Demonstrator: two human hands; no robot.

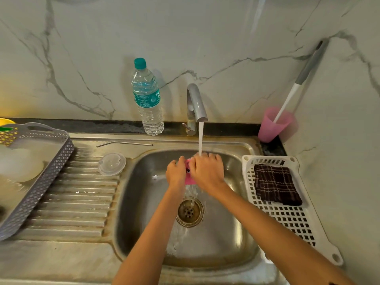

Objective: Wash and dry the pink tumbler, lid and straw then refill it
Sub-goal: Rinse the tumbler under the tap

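Pink tumbler (190, 180) under tap (196, 103) stream, L hand (176, 171) + R hand (206, 171) both curled round it. Rotate, flush inside too, keep grip firm, prob slippery.

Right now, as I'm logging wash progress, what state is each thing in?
Tap: running.
Pink tumbler: under the stream, gripped by left hand and right hand.
Lid: off, lying on the drainboard.
Straw: out, lying on the sink rim.
Water bottle: capped, upright.
Cloth: folded, in the white basket.
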